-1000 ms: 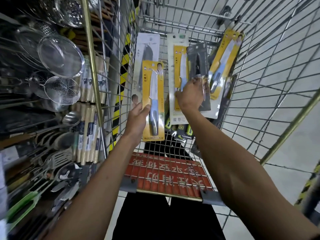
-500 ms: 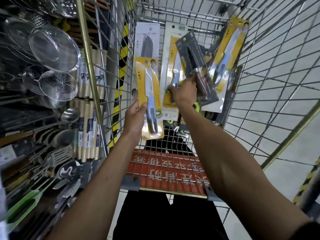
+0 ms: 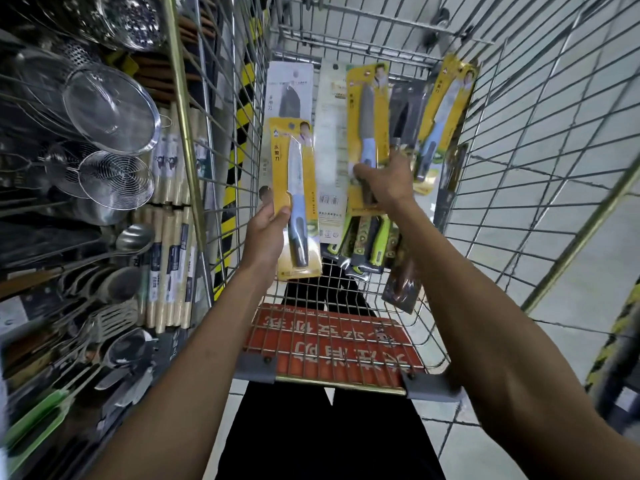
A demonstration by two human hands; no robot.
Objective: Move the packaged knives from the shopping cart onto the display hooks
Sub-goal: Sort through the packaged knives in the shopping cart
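Note:
I look down into a wire shopping cart [image 3: 346,382] with several packaged knives standing in it. My left hand [image 3: 266,233] grips a yellow-carded knife with a pale blue handle [image 3: 297,188] by its left edge, upright over the basket. My right hand [image 3: 388,181] holds a second yellow-carded knife [image 3: 367,123] near its handle, also upright. A dark pack with a brown-handled knife [image 3: 401,282] lies loose below my right wrist. A white knife pack [image 3: 290,88], a long white pack [image 3: 330,150] and another yellow pack [image 3: 446,116] lean against the far end.
Green-handled tools [image 3: 363,244] lie on the basket floor. A red flap with lettering [image 3: 329,341] covers the near end of the cart. The display rack on the left carries strainers [image 3: 110,109], spoons [image 3: 135,233], spatulas and boxed wooden sticks [image 3: 173,265]. Tiled floor lies to the right.
My right hand has released the dark brown-handled knife pack, which now lies lower in the cart, and has taken hold of a yellow knife pack. My left hand still holds its pack.

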